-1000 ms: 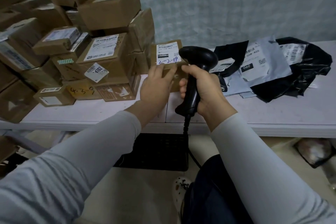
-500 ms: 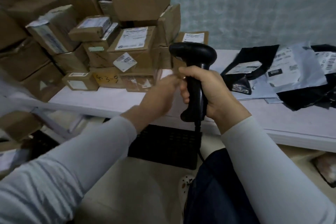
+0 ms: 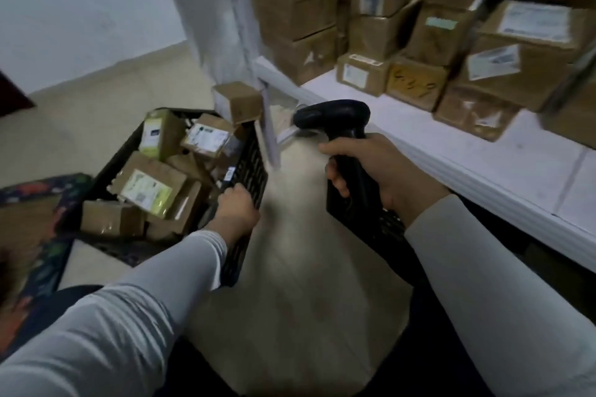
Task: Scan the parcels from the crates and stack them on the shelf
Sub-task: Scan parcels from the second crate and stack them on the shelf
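A black crate (image 3: 250,167) on the floor at left holds several cardboard parcels (image 3: 146,187) with white and green labels. My left hand (image 3: 237,209) lies over the crate's right rim with fingers curled down inside; what they hold is hidden. My right hand (image 3: 383,171) grips the handle of a black barcode scanner (image 3: 335,113), held between the crate and the white shelf (image 3: 467,155). Many labelled boxes (image 3: 522,29) are stacked on the shelf at upper right.
A small box (image 3: 237,100) perches at the crate's far corner beside the shelf's post (image 3: 269,126). A second black crate (image 3: 364,232) stands under the shelf edge below my right hand. A patterned mat (image 3: 42,235) lies under the left crate. Beige floor runs between the crates.
My view has swung left and down from the shelf to the crate. My left hand left the parcel on the shelf and dropped to the crate's rim. My right hand still holds the scanner.
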Demonstrator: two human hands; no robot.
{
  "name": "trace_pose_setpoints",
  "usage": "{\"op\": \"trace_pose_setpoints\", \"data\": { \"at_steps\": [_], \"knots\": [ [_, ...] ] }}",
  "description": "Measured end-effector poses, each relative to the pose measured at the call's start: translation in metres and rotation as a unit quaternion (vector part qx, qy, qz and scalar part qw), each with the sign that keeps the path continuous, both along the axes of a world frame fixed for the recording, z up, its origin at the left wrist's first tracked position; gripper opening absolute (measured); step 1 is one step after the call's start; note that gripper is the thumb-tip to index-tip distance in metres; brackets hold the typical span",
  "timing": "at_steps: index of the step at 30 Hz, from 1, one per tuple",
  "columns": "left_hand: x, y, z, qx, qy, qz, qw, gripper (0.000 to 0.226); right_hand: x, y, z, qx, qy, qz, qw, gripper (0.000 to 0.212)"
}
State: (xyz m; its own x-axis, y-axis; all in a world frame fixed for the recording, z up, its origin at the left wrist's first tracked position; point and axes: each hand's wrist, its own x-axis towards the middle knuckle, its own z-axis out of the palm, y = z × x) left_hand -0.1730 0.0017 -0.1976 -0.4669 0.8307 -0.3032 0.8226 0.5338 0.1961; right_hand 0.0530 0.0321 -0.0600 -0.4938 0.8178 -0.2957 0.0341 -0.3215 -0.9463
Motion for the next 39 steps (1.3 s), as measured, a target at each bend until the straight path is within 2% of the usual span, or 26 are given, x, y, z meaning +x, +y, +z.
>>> {"op": "trace_pose_setpoints", "data": {
  "at_steps": [2,4,5,7,9,14,20,24,34,37,39],
  "knots": [
    [-0.038,-0.013,-0.021,-0.073,-0.014,0.079,0.994,0.079,-0.024,0.001,-0.009,-0.011,-0.014,0.026,1.000,0.021],
    [-0.067,-0.025,-0.046,-0.171,-0.035,0.105,0.979,0.097,-0.043,0.005,-0.019,-0.027,-0.029,0.049,0.998,0.022],
    [-0.076,-0.033,-0.054,-0.214,-0.040,0.088,0.972,0.093,-0.051,0.007,-0.024,-0.035,-0.034,0.057,0.997,0.021],
    [-0.086,-0.044,-0.066,-0.245,-0.026,0.040,0.968,0.062,-0.065,0.011,-0.031,-0.047,-0.042,0.067,0.996,0.020],
    [-0.086,-0.053,-0.070,-0.202,-0.005,0.027,0.979,0.037,-0.073,0.014,-0.037,-0.058,-0.047,0.072,0.995,0.020],
    [-0.081,-0.049,-0.075,-0.169,0.016,0.055,0.984,0.026,-0.073,0.018,-0.050,-0.073,-0.049,0.082,0.993,0.018],
    [-0.053,-0.040,-0.077,-0.192,0.020,0.010,0.981,0.030,-0.061,0.012,-0.055,-0.082,-0.040,0.075,0.993,0.019],
    [-0.018,-0.034,-0.075,-0.194,-0.009,-0.015,0.981,0.034,-0.046,0.005,-0.050,-0.078,-0.035,0.068,0.994,0.020],
    [0.090,-0.001,-0.063,-0.110,-0.137,-0.079,0.981,0.037,0.010,0.009,-0.038,-0.054,-0.031,0.005,0.998,0.023],
    [0.107,0.013,-0.078,-0.106,-0.127,-0.125,0.978,0.035,0.023,0.013,-0.040,-0.056,-0.038,-0.006,0.998,0.025],
    [0.114,0.024,-0.087,-0.120,-0.159,-0.138,0.970,0.040,0.026,0.015,-0.041,-0.060,-0.037,-0.008,0.997,0.027]
  ]
}}
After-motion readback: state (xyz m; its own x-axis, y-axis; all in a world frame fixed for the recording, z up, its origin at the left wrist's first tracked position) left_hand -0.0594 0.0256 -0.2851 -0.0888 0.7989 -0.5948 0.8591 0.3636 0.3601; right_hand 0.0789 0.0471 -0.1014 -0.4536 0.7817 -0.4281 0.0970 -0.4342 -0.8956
